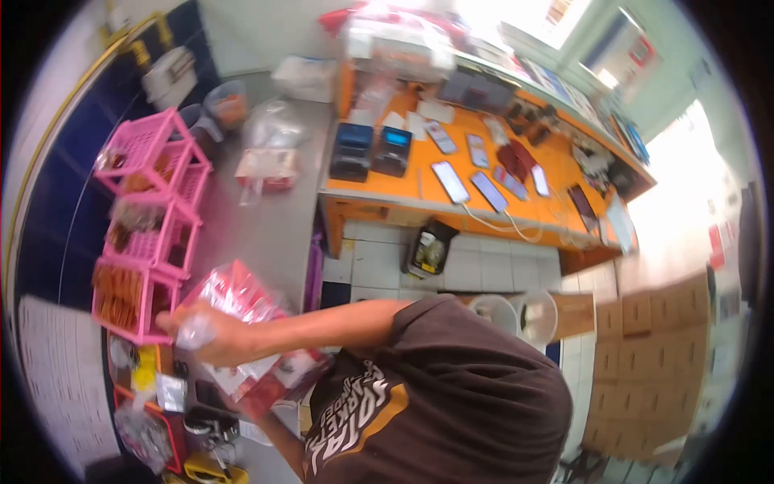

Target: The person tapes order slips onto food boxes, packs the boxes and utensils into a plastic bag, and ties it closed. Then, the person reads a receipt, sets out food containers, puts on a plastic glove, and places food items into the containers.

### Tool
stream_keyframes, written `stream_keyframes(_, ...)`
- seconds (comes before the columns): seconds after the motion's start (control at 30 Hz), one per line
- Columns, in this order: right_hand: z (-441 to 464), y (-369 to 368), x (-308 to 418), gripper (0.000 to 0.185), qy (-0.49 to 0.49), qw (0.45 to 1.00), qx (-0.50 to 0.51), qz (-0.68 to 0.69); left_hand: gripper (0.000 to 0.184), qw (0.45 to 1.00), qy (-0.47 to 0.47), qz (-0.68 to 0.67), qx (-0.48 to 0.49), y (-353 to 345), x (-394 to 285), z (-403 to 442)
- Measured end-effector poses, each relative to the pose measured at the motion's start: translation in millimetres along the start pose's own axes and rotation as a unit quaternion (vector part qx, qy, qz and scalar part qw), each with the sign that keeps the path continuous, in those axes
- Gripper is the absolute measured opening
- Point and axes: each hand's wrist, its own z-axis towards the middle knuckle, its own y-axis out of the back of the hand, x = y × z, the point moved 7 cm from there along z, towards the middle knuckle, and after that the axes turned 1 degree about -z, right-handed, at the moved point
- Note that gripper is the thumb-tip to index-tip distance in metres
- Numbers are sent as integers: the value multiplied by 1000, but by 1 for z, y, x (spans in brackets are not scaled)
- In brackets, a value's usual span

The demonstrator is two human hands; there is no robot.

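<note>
A clear plastic bag (238,294) with red and white packs inside lies across the lower left, in front of the dark brown shirt. My right hand (214,332) is closed around its bunched clear plastic, beside the lowest pink basket (141,310). From below, my left forearm (284,440) reaches to the underside of the bag; the left hand's fingers are hidden there. Brown items fill that basket. Farther up the grey counter (250,218) sits a red and white pack (268,168) in plastic.
An orange desk (419,185) holds several phones, cables and two dark devices (393,151). Pink baskets are stacked at left. Below the desk stands a black bin (431,248). Cardboard boxes (653,363) stand at right. A red tray (173,436) is at lower left.
</note>
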Motion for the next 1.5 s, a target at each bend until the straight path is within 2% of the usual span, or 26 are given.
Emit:
stream_keyframes(0.03,-1,12,7,10,119,992,-33,21,63,999,7,-35,16,-18,25,-2)
stream_keyframes(0.13,3,40,12,12,-1,991,99,89,63,992,0,-119,33,-72,83,-6)
stream_keyframes(0.2,16,94,25,35,-101,965,9,243,64,985,-2,-161,57,-110,116,0)
stream_keyframes(0.27,20,121,59,59,-172,964,-17,200,65,978,-4,-189,84,-149,145,6)
stream_keyframes(0.33,24,126,82,60,-169,959,64,216,65,973,-8,-204,104,-180,169,10)
stream_keyframes(0.4,17,126,93,60,-166,965,85,184,66,968,-12,-216,126,-208,190,12)
stream_keyframes(0.47,10,137,103,59,-161,971,91,154,67,964,-16,-223,143,-232,210,12)
stream_keyframes(0.57,5,167,115,58,-158,976,17,149,68,959,-34,-232,157,-259,228,9)
stream_keyframes(0.67,6,199,115,57,-117,982,-5,149,69,955,-78,-236,160,-271,222,3)
stream_keyframes(0.77,22,239,113,57,-66,991,-55,105,70,948,-160,-223,158,-270,177,-5)
stream_keyframes(0.9,70,261,78,55,-48,990,-69,109,71,916,-322,-186,148,-265,89,-45)
stream_keyframes(1.0,132,255,47,53,-57,980,-82,170,72,861,-459,-141,165,-253,67,-117)
stream_keyframes(1.1,90,166,140,51,-82,957,90,262,77,825,-530,-72,181,-212,69,-148)
stream_keyframes(1.13,64,140,167,51,-77,945,147,283,77,820,-540,-70,175,-191,82,-133)
stream_keyframes(1.17,32,115,185,52,-78,932,212,284,79,881,-418,-172,139,-153,110,-85)
stream_keyframes(1.2,7,97,195,53,-79,915,274,284,81,915,-283,-271,101,-127,142,-46)
stream_keyframes(1.23,-1,92,192,53,-84,912,285,284,81,937,-181,-273,122,-133,168,-22)
stream_keyframes(1.27,-13,79,188,54,-99,891,358,261,80,948,-76,-275,139,-142,194,-3)
stream_keyframes(1.3,-23,68,183,55,-107,866,428,237,80,948,-10,-276,157,-148,219,6)
stream_keyframes(1.33,-21,68,175,55,-106,862,435,237,80,944,35,-280,169,-156,236,9)
stream_keyframes(1.4,-10,77,143,56,-165,859,418,245,79,943,53,-291,153,-145,250,2)
stream_keyframes(1.43,-5,80,133,56,-167,855,425,244,79,944,38,-294,144,-139,241,5)
stream_keyframes(1.5,11,92,112,56,-149,887,377,222,79,946,-14,-303,114,-126,198,18)
